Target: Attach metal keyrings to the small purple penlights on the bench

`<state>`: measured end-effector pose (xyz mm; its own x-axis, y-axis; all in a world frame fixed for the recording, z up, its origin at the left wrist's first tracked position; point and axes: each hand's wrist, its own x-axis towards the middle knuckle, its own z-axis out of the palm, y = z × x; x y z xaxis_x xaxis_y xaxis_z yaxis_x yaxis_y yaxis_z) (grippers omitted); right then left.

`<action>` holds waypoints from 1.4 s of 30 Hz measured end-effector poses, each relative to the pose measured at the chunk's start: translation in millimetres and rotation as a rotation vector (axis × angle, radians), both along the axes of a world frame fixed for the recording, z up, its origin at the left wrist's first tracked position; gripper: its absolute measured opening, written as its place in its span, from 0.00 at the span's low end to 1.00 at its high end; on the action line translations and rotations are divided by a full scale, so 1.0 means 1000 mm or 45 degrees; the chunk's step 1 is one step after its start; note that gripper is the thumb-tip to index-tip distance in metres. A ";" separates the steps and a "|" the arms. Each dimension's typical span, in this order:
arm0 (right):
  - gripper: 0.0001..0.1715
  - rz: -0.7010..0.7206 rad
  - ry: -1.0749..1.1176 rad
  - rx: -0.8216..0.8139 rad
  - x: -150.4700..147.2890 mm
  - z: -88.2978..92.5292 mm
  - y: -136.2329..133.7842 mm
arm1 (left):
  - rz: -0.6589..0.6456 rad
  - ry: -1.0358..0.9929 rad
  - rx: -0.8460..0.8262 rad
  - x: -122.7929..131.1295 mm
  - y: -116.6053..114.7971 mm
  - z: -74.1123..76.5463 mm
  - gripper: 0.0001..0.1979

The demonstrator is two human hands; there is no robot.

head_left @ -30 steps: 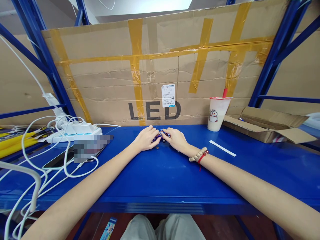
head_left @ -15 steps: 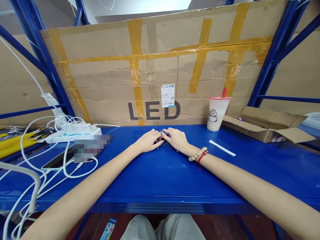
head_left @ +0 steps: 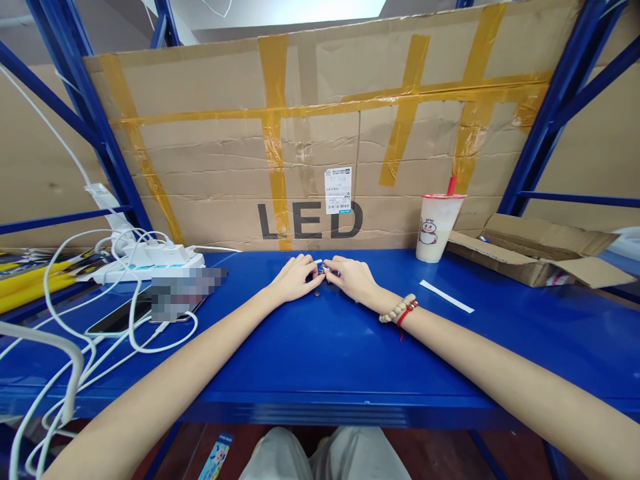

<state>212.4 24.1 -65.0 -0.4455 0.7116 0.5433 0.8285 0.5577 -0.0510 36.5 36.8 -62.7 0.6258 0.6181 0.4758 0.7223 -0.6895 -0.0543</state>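
Both my hands meet near the back of the blue shelf (head_left: 320, 347). My left hand (head_left: 295, 279) and my right hand (head_left: 354, 280) have their fingers curled and pinched around a small blue and silver object (head_left: 325, 269) held between them. The object is too small to name. A tiny dark piece (head_left: 316, 294) lies on the shelf just under my left hand. My right wrist wears a bead bracelet with a red cord (head_left: 400, 310).
A cardboard sheet marked LED (head_left: 310, 133) stands behind. A drink cup with a red straw (head_left: 436, 227) and an open carton (head_left: 540, 250) sit at the right, with a white strip (head_left: 446, 297) near them. A power strip (head_left: 150, 260), white cables (head_left: 100, 320) and a phone (head_left: 125, 319) lie left.
My left fingers flattened over the small object half a second ago and have curled back around it. Both hands stay in the same place.
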 end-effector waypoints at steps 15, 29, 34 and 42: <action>0.15 0.068 0.147 0.068 0.000 -0.001 0.002 | -0.048 -0.042 -0.011 -0.001 0.000 0.001 0.14; 0.18 0.281 0.333 0.017 0.000 -0.003 0.008 | -0.065 -0.067 -0.032 0.000 0.000 0.001 0.16; 0.19 0.378 0.389 0.025 0.000 -0.005 0.010 | -0.110 -0.132 -0.083 -0.001 0.002 0.000 0.15; 0.20 0.412 0.408 0.014 0.000 -0.007 0.012 | -0.148 -0.179 -0.098 -0.001 0.002 -0.001 0.15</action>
